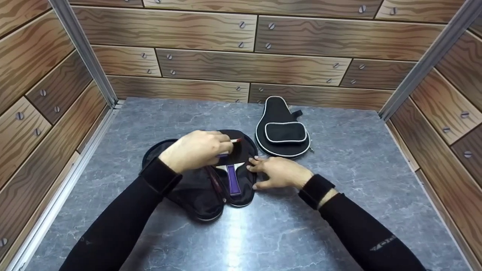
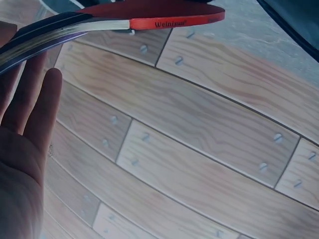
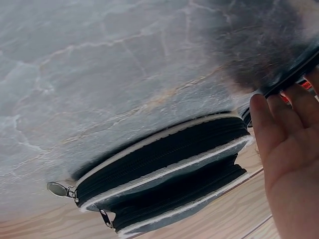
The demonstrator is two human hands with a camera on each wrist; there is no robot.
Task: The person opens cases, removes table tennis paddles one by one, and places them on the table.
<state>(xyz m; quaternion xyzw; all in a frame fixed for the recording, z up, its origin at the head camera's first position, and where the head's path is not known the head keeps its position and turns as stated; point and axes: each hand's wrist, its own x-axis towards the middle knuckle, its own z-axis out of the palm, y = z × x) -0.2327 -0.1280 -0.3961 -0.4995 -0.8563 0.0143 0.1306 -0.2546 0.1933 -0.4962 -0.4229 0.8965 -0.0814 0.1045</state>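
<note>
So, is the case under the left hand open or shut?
Open: the case lies spread in two halves, a purple-handled paddle showing in one.

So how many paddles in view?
2: the first paddle gripped in the left hand, the second paddle lying in the open case. The closed case could hide more; can't tell.

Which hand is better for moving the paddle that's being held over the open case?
Probably the left hand: it holds that paddle. The right hand is at the edge of the open case, so it seems better placed to steady it.
</note>
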